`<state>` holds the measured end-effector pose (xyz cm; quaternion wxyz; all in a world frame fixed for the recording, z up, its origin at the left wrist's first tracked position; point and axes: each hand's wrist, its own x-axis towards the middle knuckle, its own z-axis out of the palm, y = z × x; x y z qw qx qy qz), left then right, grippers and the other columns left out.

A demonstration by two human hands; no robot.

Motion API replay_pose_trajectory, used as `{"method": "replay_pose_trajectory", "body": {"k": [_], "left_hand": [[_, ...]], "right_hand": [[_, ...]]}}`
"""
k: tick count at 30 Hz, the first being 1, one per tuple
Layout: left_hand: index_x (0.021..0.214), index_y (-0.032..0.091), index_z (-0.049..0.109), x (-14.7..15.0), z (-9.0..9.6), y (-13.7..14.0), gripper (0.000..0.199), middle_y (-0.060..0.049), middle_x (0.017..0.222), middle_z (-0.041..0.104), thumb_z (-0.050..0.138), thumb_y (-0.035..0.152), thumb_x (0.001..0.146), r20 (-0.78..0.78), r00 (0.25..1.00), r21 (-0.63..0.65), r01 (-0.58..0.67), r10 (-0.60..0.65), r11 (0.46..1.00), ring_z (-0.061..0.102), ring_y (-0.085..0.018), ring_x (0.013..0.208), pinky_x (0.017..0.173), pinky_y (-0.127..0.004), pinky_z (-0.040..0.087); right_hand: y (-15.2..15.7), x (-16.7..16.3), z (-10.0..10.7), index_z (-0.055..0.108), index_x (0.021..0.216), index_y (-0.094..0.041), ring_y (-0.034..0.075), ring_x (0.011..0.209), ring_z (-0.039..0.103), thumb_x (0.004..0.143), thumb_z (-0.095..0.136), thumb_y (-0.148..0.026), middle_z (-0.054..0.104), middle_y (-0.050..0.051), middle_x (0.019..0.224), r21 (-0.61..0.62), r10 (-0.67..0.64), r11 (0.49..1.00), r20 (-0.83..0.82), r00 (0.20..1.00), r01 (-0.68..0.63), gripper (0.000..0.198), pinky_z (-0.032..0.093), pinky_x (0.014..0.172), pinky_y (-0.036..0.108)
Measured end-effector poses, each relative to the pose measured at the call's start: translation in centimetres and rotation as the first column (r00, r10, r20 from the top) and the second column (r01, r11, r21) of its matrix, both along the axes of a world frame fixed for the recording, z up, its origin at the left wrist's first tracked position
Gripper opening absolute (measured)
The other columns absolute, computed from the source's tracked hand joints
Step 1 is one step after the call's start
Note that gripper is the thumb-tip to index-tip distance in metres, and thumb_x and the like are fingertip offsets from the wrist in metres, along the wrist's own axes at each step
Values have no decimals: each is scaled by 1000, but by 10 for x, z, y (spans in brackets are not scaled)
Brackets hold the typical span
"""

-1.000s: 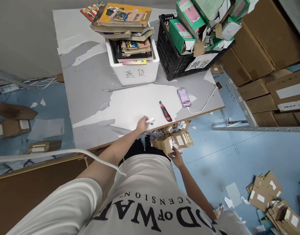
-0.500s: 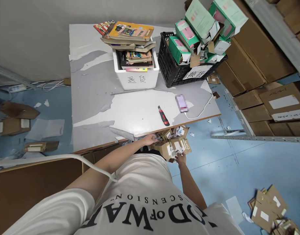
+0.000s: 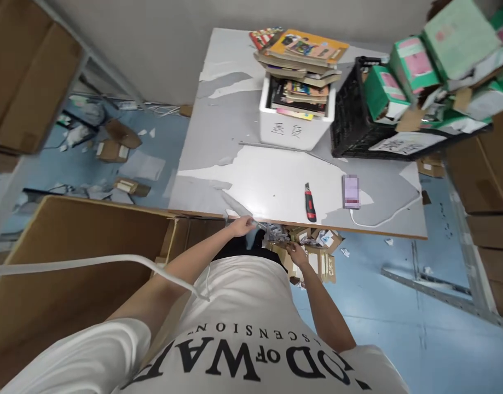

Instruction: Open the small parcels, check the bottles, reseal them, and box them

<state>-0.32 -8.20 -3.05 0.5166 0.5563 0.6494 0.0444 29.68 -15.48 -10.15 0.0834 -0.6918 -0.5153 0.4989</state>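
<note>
My left hand (image 3: 242, 225) is at the table's front edge, its fingers pinched on a thin end of a greyish, shiny, crumpled piece (image 3: 276, 232) that looks like plastic. That piece lies partly under the table edge. My right hand (image 3: 297, 255) is lower and to the right, its fingers curled at the near side of the same piece; what exactly they grip is too small to tell. Below and behind the hands are several opened cardboard boxes (image 3: 312, 262) with paper scraps, on the floor.
On the table (image 3: 210, 158) lie a red and black utility knife (image 3: 310, 203) and a phone (image 3: 351, 191) on a white cable. Behind stand a white bin (image 3: 290, 131) of books and a black crate (image 3: 353, 128) of green boxes. A large open carton (image 3: 91, 262) stands at left.
The view has turned left, so the table and its things sit further right. My right hand has come up from the floor boxes toward the table edge, nearer my left hand.
</note>
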Motion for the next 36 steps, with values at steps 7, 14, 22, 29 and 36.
{"method": "replay_pose_trajectory", "body": {"k": [7,14,22,29,36], "left_hand": [[119,19,58,-79,12,-63,49,-11,112,68,63,41,76,-25,959,30,-283,283,959,65,-24,100,87,-34,51],[122,14,56,-139,18,-136,48,-13,118,65,57,39,81,-20,872,175,-479,489,860,64,-24,103,89,-34,50],[114,17,59,-183,16,-233,36,-8,109,69,53,36,83,129,619,185,-783,775,594,67,-19,93,89,-33,51],[110,16,62,-215,0,-320,34,-8,102,71,51,36,84,127,389,111,-920,913,376,67,-19,86,81,-31,53],[119,15,58,-227,-31,-390,42,-12,118,66,54,38,84,3,385,-85,-919,923,384,66,-24,97,92,-34,49]], "right_hand": [[52,-47,18,60,117,-18,26,106,62,81,57,-30,67,13,113,-37,382,924,89,920,-380,38,45,91,36],[61,-98,35,63,113,-19,27,95,66,77,60,-25,73,9,90,-137,663,749,159,732,-648,36,47,83,34],[60,-217,71,60,120,-17,25,99,64,82,54,-28,71,10,101,-62,854,507,174,491,-860,40,45,91,35],[36,-366,116,61,117,-16,24,104,61,92,38,-38,66,12,115,350,873,321,249,418,-880,40,46,94,38],[-1,-467,102,61,119,-14,28,104,58,93,39,-40,65,15,109,230,904,-60,426,45,-971,43,42,95,43]]}}
